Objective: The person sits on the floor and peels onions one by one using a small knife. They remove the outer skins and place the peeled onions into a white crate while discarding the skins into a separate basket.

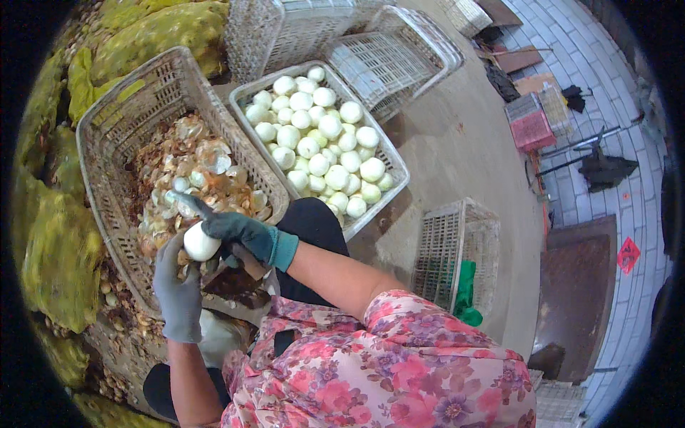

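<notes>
A peeled white onion (202, 242) is in my left hand (179, 291), which wears a grey glove and has its fingers around the onion's lower left side. My right hand (243, 235), in a dark teal glove, presses against the onion's upper right side. A narrow greyish-teal shape (190, 202) juts up and left from the right hand; whether it is a finger or a blade is unclear. Both hands are over the near end of a dirty plastic crate (179, 69) that holds onion skins (214, 155).
Beside it stands a white crate (397, 179) full of peeled onions (318, 163). Stacked crates (385, 67) are behind. Yellow mesh sacks (59, 257) line the left. At right stands another crate (441, 251) with a green item (466, 289). Loose onions and skins litter the floor.
</notes>
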### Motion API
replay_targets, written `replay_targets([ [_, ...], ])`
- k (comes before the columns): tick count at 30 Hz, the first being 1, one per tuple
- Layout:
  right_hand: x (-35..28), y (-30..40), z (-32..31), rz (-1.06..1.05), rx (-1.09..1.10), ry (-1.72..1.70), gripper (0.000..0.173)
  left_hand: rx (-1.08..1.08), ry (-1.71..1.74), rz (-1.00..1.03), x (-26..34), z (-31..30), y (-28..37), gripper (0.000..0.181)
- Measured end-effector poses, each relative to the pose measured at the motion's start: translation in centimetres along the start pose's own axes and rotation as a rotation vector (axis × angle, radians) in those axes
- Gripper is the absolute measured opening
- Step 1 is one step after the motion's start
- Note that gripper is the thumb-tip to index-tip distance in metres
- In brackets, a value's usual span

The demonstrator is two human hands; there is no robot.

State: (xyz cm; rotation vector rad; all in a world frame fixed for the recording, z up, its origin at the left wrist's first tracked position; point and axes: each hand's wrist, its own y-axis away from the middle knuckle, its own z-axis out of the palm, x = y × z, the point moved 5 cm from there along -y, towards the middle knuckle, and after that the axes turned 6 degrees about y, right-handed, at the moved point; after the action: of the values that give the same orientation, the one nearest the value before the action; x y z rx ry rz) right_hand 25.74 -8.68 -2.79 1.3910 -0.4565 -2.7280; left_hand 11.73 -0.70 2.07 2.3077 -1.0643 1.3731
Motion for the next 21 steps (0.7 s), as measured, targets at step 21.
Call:
replay_targets([
  [21, -2.5, 19.6, -24.5, 0.427, 0.546, 1.360, 0.052, 0.018, 0.316, -0.411, -5.8, -0.7, 0.5, 0.009],
])
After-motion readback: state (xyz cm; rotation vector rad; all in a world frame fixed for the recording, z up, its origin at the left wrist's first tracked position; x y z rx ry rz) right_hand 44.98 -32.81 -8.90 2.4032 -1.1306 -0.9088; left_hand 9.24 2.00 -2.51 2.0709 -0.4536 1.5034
